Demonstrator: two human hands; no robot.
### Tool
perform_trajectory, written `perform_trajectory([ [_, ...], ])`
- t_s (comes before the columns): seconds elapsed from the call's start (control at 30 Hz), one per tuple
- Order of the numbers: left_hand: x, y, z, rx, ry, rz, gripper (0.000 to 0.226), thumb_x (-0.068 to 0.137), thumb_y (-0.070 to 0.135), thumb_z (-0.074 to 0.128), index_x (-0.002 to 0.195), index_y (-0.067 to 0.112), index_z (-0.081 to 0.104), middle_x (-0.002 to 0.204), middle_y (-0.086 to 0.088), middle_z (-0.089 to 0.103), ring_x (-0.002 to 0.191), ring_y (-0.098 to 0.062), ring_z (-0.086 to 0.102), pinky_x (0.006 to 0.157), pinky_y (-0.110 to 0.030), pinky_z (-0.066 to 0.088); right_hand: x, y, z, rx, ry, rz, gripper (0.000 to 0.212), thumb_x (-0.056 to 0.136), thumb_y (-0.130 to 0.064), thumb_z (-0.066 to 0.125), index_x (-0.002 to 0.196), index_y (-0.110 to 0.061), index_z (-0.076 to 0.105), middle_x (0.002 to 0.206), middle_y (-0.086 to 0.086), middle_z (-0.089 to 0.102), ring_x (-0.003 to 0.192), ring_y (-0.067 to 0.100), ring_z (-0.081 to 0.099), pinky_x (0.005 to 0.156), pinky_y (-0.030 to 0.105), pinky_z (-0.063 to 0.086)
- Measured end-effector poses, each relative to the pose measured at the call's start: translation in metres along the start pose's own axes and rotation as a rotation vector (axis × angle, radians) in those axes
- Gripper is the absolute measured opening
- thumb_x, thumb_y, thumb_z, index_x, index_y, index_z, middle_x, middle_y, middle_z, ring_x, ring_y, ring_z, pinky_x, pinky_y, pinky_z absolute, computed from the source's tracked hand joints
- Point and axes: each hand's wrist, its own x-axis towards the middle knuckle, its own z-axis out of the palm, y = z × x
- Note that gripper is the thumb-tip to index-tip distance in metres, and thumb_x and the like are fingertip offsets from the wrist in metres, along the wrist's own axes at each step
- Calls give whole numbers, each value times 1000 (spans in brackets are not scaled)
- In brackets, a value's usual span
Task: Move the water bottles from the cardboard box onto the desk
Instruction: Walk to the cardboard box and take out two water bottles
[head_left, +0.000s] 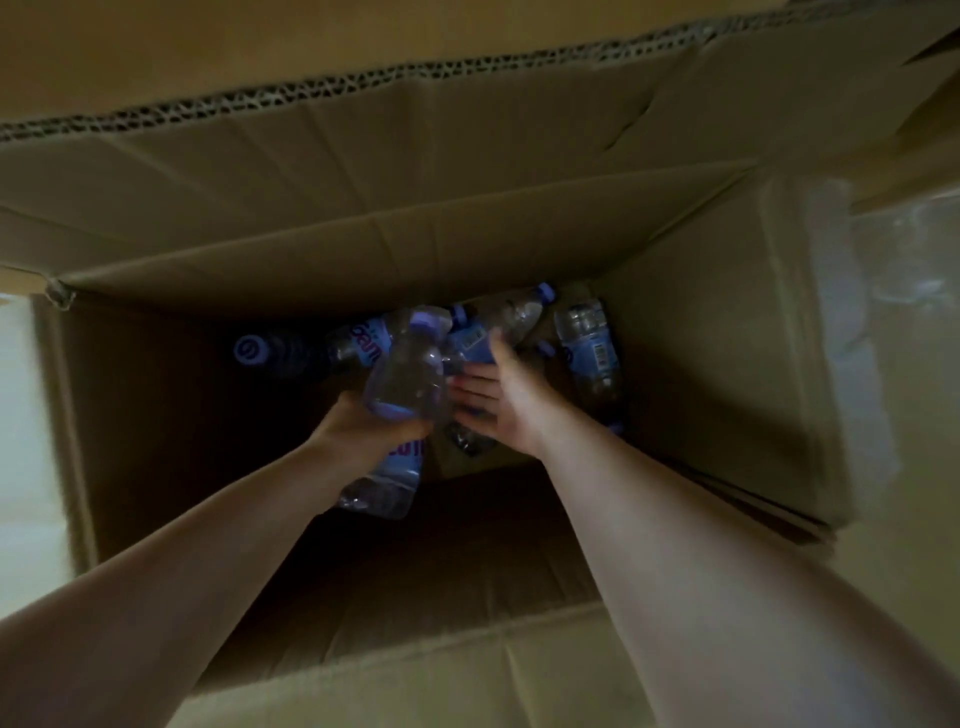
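Bottles (587, 348) lie heaped deep in the cardboard box (727, 364), thin, clear, probably light and crushable, so the left hand (363, 431), fingers wrapped round one bottle (400, 410) at mid-body, grips sensibly, while the right hand (498, 400) reaches beside it, fingers spread.

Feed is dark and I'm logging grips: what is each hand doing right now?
Left hand: grips a water bottle inside the cardboard box.
Right hand: open, fingers reaching toward the other bottles, holding nothing.
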Motion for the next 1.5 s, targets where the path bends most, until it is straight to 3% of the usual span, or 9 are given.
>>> perform_trajectory([
  [0.13, 23, -10, 0, -121, 62, -61, 21, 73, 32, 79, 78, 20, 63, 66, -1, 68, 56, -13, 65, 49, -22, 43, 38, 22, -33, -118, 411, -12, 36, 99, -28, 50, 123, -1, 56, 124, 17, 62, 108, 32, 61, 93, 43, 54],
  [0.27, 47, -27, 2, -92, 25, -19, 19, 73, 32, 79, 80, 22, 65, 63, 4, 71, 52, -7, 68, 47, -19, 47, 75, 37, -44, -281, 442, 0, 41, 101, -20, 47, 136, 1, 47, 141, 20, 48, 123, 32, 50, 107, 42, 42],
  [0.37, 62, -42, 6, -100, 13, -38, 30, 71, 34, 80, 94, 21, 65, 82, -3, 73, 66, -15, 70, 53, -21, 49, 98, 46, -41, -245, 364, 3, 39, 99, -11, 48, 136, 3, 47, 139, 22, 50, 107, 27, 54, 102, 40, 43],
  [0.47, 72, -53, 8, -91, -13, -44, 40, 73, 35, 79, 105, 18, 62, 91, -6, 72, 70, -15, 71, 49, -20, 49, 116, 55, -36, -178, 383, 14, 41, 94, -16, 59, 131, 0, 53, 133, 17, 55, 118, 32, 56, 100, 41, 47],
  [0.57, 77, -60, 10, -116, 2, -10, 19, 76, 28, 77, 90, 20, 67, 86, -8, 73, 59, -9, 69, 44, -18, 48, 129, 63, -27, -26, 371, -11, 53, 85, -24, 72, 132, -8, 53, 128, 12, 58, 115, 31, 58, 93, 43, 52],
  [0.73, 79, -67, 10, -165, -2, -8, 22, 78, 22, 76, 98, 16, 67, 90, -10, 73, 80, -25, 71, 71, -32, 57, 147, 66, -17, 19, 441, 0, 91, 66, -47, 84, 140, -10, 45, 135, 12, 52, 121, 35, 54, 99, 50, 48],
  [0.9, 72, -67, 6, -216, -14, -40, 17, 79, 26, 75, 93, 23, 66, 83, -2, 71, 69, -14, 69, 50, -19, 50, 132, 71, -23, 121, 492, 25, 88, 54, -46, 84, 131, -17, 53, 127, 11, 54, 110, 32, 58, 83, 46, 56],
  [1.27, -11, -47, -32, -289, -145, -181, 25, 78, 32, 74, 94, 14, 67, 82, -12, 75, 74, -27, 70, 67, -29, 54, 28, 50, -12, 231, 286, 82, 53, 82, -38, 72, 127, -14, 56, 116, 15, 64, 99, 32, 66, 79, 43, 57],
  [1.5, -134, -11, -85, -693, -290, -246, 54, 65, 35, 73, 103, -2, 64, 87, -19, 71, 64, -26, 69, 59, -30, 58, -132, 17, 5, 55, -50, 56, 43, 86, -38, 64, 119, -11, 63, 103, 16, 73, 94, 29, 71, 80, 40, 56],
])
